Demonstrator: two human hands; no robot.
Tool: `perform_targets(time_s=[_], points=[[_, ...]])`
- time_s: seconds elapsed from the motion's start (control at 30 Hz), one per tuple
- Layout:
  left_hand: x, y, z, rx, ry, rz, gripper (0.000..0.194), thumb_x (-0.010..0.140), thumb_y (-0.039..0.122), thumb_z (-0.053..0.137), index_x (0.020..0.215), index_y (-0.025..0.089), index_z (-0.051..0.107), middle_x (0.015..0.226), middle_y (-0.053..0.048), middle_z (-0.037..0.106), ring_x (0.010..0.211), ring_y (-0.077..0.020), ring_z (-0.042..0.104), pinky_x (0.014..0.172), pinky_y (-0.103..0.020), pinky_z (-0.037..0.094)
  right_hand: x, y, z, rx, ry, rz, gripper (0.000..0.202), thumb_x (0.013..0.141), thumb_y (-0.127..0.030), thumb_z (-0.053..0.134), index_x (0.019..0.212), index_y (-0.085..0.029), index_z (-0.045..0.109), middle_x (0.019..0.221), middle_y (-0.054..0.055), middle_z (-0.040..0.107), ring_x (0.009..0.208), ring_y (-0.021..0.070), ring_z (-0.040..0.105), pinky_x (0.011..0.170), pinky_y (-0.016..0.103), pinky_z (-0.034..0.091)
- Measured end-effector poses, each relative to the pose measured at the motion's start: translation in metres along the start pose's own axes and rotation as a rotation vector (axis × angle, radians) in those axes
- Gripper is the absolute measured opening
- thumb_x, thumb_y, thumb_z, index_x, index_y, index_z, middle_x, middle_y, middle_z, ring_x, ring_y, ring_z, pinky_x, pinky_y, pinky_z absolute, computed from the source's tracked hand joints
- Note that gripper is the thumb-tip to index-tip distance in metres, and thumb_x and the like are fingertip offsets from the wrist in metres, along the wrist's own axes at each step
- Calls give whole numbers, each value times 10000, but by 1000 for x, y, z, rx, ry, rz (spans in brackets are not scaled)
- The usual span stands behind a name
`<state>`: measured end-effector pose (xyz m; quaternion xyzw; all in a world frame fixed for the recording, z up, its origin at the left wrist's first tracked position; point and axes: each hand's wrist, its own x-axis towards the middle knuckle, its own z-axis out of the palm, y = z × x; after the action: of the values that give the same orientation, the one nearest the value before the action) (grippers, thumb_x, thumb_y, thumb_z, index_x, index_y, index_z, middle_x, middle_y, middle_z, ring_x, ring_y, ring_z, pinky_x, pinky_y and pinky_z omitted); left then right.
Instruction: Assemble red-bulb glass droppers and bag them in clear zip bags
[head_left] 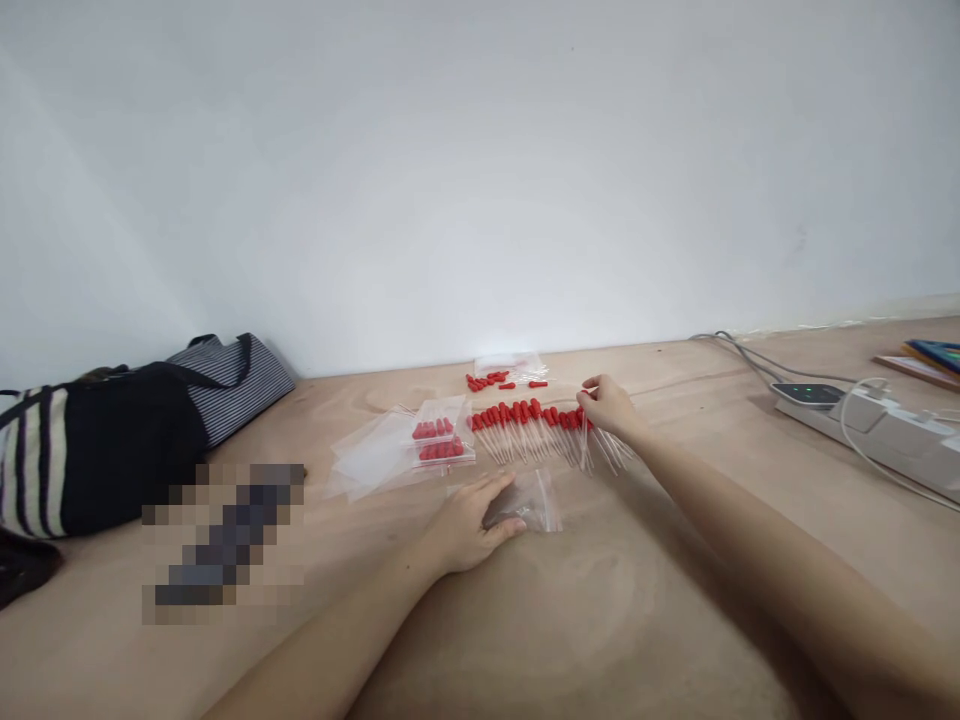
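My left hand [476,522] lies on the table with thumb and fingers spread, resting over one end of a clear zip bag [541,500]. At the right end of a row of droppers with red rubber bulbs [517,412] and thin clear tubes, my right hand [606,403] pinches a dropper [583,440] by its red bulb, its tube pointing down. Left of the row lie packed zip bags of red-bulbed droppers [442,450], partly on top of a fan of flat clear bags [375,455].
Loose red bulbs [487,380] lie behind the row, beside a bag of clear tubes [514,366] near the wall. A black-and-striped bag [120,450] sits at left, near a blurred dark object [232,535]. A white power strip [877,430] with cables stands at right.
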<state>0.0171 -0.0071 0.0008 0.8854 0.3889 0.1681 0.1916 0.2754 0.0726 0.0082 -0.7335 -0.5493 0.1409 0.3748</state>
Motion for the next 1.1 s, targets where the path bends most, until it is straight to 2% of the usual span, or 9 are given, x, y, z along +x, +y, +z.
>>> perform_targets(time_s=[0.13,0.2,0.27,0.5,0.63,0.77,0.87,0.97,1.1], points=[[1,-1,1,11,1,-2,511,772,423,510,1226,211,410,1277,-74,447,1171,-236,401,961,-412,336,-33,12,-4,239,18,-33,268,798,-342,333,960,-173,463,774,27,570,574,105,540,505,223,433],[1,-2,2,12,5,5,514,777,427,502,1234,216,399,1284,-72,438,1175,-235,395,964,-413,332,-52,19,1,574,27,-10,265,771,-410,379,896,-185,441,649,-9,511,505,106,500,451,229,423],[1,-4,3,5,13,20,513,780,427,500,1240,227,390,1287,-64,435,1172,-233,398,964,-411,332,-67,23,9,752,47,28,263,740,-434,434,862,-202,416,599,-32,458,470,102,466,426,230,415],[1,-6,4,7,7,26,529,788,432,488,1260,228,364,1299,-65,418,1175,-238,392,966,-409,330,-90,11,23,918,28,149,216,722,-395,482,826,-221,406,634,-21,465,494,112,486,462,259,450],[1,-4,3,24,0,50,549,780,414,502,1266,209,349,1304,-74,410,1176,-230,392,968,-393,333,-106,1,19,1003,-170,154,271,661,-382,585,788,-209,420,628,-24,516,536,113,538,506,252,470],[1,-2,2,37,-15,32,566,764,410,520,1260,194,354,1299,-84,415,1177,-237,389,968,-400,329,-117,-2,14,836,-521,-4,326,595,-396,662,765,-180,487,604,-34,558,432,77,487,426,221,415],[1,0,4,25,-10,61,580,755,405,533,1265,206,342,1304,-71,409,1170,-232,395,971,-395,326,-117,-3,14,791,-688,-159,286,600,-366,672,758,-168,539,670,-14,603,572,92,549,553,229,442],[3,1,5,30,7,87,584,749,431,533,1255,196,359,1290,-83,424,1158,-238,406,959,-396,338,-113,-5,16,741,-797,-258,248,636,-372,642,757,-163,583,715,-3,623,649,106,565,604,235,436],[1,0,0,84,68,143,595,713,496,549,1213,199,423,1233,-90,479,1137,-258,416,963,-417,316,-107,-3,17,690,-793,-300,258,627,-413,633,691,-163,623,685,-2,623,663,130,571,616,257,442]])
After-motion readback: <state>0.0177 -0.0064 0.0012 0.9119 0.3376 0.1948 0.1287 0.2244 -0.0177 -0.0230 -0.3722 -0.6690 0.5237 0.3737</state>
